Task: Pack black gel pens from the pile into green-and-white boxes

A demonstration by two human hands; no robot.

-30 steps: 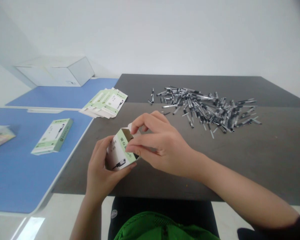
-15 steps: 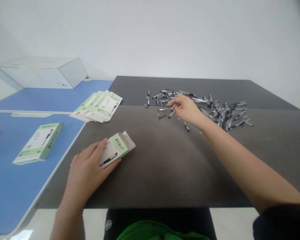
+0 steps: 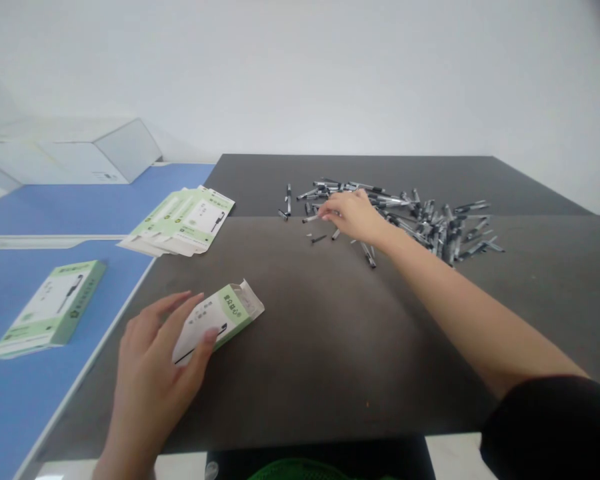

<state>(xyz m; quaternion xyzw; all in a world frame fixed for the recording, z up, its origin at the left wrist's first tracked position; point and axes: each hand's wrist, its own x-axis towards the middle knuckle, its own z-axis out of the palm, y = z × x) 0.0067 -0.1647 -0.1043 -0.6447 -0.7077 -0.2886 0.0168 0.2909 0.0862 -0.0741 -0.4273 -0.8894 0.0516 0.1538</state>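
Observation:
My left hand rests on a small green-and-white pen box, its thumb across the near side and fingers along the far side. The box lies tilted on the dark table with its end flap up toward the right. Over the scattered pens, my right hand has its fingers pinched on a pen, whose end sticks out to the left. A large heap of clear-and-black pens spreads beside and beyond that hand; part of it is hidden behind the hand and forearm.
Several flat green-and-white cartons lie fanned at the table's left edge. Another pen box lies on the blue table. A large white box stands at the back left, near the wall.
My right hand has shifted left among the pens and now pinches one. My left hand's grip on the box has loosened, with the fingers more spread. The view has shifted slightly.

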